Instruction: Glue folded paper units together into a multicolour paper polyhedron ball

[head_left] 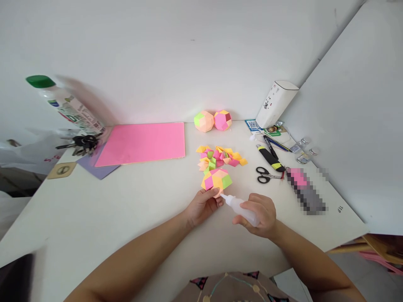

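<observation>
My left hand (204,206) is closed on the lower edge of a part-built paper ball (218,179) with pink, yellow, peach and green faces. Wrapped in my right hand (262,214) is a white, translucent squeeze glue bottle (241,209), tilted so its thin nozzle reaches the ball's lower edge near my left fingers. Whether the tip touches the paper I cannot tell. Just behind the ball lies a loose pile of small folded paper pieces (220,156) in the same colours. Against the wall rest a peach-and-green paper ball (204,121) and a pink-and-yellow one (222,121).
Pink paper sheets (145,142) lie to the left, near keys (83,143) and a green-capped bottle (71,105). On the right are scissors (267,175), a utility knife (270,158), pens (277,144), small glass jars (305,151) and a white container (277,104).
</observation>
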A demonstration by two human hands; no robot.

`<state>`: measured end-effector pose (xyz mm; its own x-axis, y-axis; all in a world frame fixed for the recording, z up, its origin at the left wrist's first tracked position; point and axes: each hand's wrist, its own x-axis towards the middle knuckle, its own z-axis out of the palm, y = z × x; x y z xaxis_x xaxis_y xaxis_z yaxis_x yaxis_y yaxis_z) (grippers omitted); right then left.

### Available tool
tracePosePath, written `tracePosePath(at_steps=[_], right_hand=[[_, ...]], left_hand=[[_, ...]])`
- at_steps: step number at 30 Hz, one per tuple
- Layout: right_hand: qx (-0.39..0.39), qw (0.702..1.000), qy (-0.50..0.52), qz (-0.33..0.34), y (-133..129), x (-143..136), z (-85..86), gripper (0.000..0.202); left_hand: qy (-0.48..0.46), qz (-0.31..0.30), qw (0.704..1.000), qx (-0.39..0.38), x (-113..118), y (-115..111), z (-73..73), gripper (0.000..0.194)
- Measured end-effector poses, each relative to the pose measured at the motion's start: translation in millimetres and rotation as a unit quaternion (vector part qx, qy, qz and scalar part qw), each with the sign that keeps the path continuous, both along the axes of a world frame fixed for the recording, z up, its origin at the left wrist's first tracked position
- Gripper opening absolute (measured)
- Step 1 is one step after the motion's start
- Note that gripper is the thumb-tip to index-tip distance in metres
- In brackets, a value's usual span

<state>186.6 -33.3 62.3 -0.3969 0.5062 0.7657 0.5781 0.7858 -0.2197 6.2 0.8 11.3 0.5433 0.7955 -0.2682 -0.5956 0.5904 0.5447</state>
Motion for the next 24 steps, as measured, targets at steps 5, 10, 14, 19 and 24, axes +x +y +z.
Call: tracePosePath(at_steps=[5, 10, 14, 19, 24], right_hand=[[0.004, 1.0, 0.004, -0.006, 0.0, 0.1, -0.6, 0.026], [0.008, 1.0, 0.0, 0.0, -0.9, -0.7, -1.6, 0.025], [0.011, 1.0, 0.006, -0.017, -1.2, -1.9, -0.1, 0.024], [0.016, 1.0, 0.005, -0.002, -0.8, -2.3, 0.9, 0.025], [0.0, 1.0, 0.011, -0.003, -2.3, -3.7, -3.3, 0.026]], left_hand=[[-0.001, -0.001, 1.0, -0.004, 0.0, -0.2, -2.1, 0.023], [0.01, -0.003, 1.0, 0.001, 0.7, -0.1, -0.1, 0.024], [0.004, -0.002, 1.0, 0.003, 1.3, -0.3, 1.1, 0.025], [0.01, -0.001, 1.0, -0.002, 1.5, -0.7, 1.2, 0.024], [0.008, -0.003, 1.0, 0.003, 1.6, -0.8, 3.4, 0.025]])
